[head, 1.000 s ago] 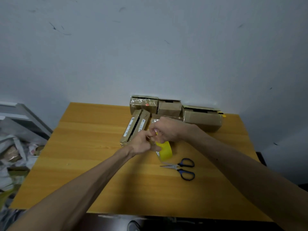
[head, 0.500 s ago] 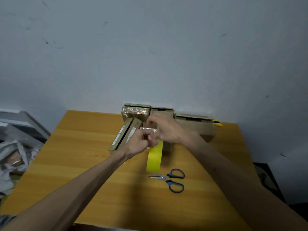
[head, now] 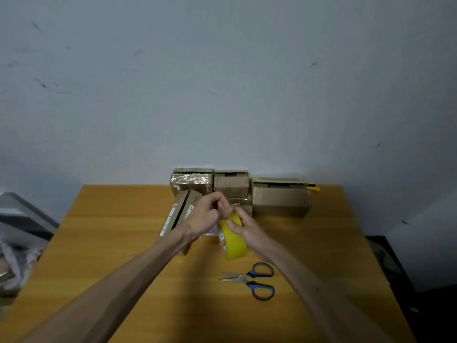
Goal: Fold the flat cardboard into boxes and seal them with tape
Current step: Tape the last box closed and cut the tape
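Yellow tape roll (head: 234,243) stands on edge in the right hand (head: 248,230): the thumb (head: 232,225) lies across its outer face and the other fingers curl round its far side, gripping it. The left hand (head: 209,214) has its fingers curled tight, tips pinched together just at the roll's top edge and touching the right fingertips. What they pinch is too small to tell. The roll sits low over the wooden table (head: 103,243); I cannot tell whether it touches. Blue-handled scissors (head: 251,279) lie just in front of it. Flat cardboard pieces (head: 178,214) lean beside the left hand. 3 folded boxes (head: 280,200) line the wall behind, with a small yellow object (head: 313,187) at the row's right end.
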